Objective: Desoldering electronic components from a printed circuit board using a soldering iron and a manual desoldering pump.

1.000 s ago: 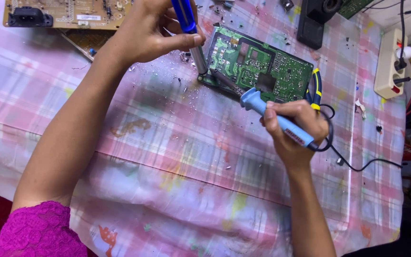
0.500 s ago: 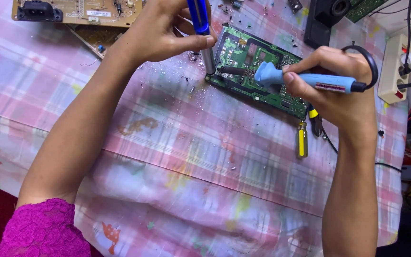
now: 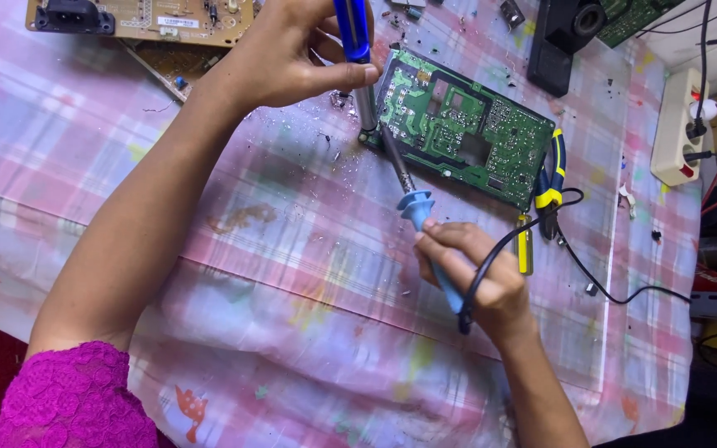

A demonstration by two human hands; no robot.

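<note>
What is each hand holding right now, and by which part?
Right hand grips the soldering iron by its blue handle; left hand holds the blue desoldering pump around its barrel.

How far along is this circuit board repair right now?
Set up already: the green circuit board lies solder side up on the checked cloth. In hand: the right hand touches the soldering iron to the board's left edge, where the left hand stands a blue tool. Left: pliers lie unused; how many joints remain cannot be told.
</note>
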